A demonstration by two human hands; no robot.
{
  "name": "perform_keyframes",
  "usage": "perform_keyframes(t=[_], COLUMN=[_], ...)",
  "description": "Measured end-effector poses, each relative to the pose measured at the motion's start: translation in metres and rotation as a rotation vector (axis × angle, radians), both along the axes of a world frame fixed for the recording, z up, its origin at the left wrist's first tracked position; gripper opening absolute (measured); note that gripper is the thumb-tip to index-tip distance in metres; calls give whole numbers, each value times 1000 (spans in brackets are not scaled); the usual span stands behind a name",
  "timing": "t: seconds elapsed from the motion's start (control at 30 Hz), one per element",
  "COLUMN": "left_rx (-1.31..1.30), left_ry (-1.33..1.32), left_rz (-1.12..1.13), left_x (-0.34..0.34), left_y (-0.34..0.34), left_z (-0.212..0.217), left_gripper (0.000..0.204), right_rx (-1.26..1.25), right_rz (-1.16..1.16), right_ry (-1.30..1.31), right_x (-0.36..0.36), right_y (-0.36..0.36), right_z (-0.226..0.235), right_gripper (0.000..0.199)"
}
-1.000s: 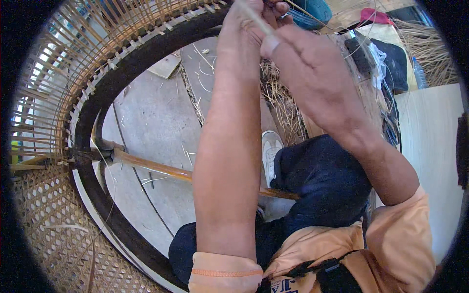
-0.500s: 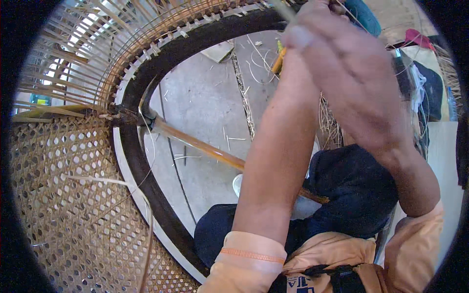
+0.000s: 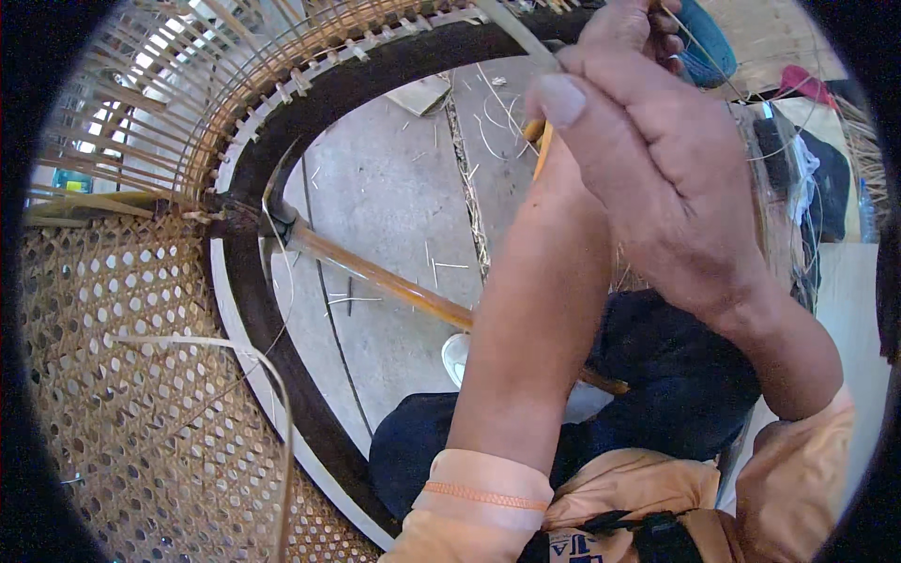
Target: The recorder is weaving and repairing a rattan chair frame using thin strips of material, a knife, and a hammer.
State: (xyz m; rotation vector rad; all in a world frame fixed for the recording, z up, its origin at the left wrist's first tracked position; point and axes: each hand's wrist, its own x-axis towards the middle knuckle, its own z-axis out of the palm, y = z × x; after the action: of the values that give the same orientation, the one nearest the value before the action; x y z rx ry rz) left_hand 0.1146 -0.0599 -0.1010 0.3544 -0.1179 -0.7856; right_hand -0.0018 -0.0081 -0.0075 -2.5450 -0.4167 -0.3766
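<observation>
My right hand (image 3: 671,178) is raised close to the camera, thumb pressed along a thin pale cane strip (image 3: 514,28) that runs up and to the left. Just behind it at the top edge is my left hand (image 3: 627,26), fingers closed on the same strip and mostly hidden by the right hand. A short orange-yellow piece (image 3: 542,143) pokes out beside my left wrist. Both hands work at the upper rim of a large round dark frame (image 3: 246,281) with woven cane mesh (image 3: 122,375) on its left side.
A hammer (image 3: 282,220) with a long wooden handle leans from the frame's rim across to my lap. Loose cane spokes (image 3: 141,122) fan out at the upper left. Cane scraps lie on the concrete floor (image 3: 394,206). Cloth and bundles sit at the right.
Both hands have come nearer to the camera and now fill the upper right. The frame and hammer have shifted right and down in view. The grip on the strip is unchanged.
</observation>
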Motion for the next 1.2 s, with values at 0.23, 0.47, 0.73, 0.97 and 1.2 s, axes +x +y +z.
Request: perform_keyframes(t=[0.23,0.47,0.73,0.97,1.2], left_rx=[38,139,153,243,303], left_ry=[-34,-136,-416,-93,-200], left_rz=[-57,-100,-198,-28,-107], left_x=[-1,8,-7,-8,3], left_y=[-13,-18,-22,25,28], left_z=[-3,-8,-49,-51,-56], left_gripper=[22,23,58,29,21], right_rx=[-114,87,-809,-128,-312], right_rz=[-17,-73,-284,-248,-1283], right_ry=[43,25,-72,-134,-10], right_x=[1,3,-12,-136,-341], right_y=[-7,-29,-77,-210,-362], right_z=[-9,-6,-10,38,-15], right_gripper=[20,19,14,19,26])
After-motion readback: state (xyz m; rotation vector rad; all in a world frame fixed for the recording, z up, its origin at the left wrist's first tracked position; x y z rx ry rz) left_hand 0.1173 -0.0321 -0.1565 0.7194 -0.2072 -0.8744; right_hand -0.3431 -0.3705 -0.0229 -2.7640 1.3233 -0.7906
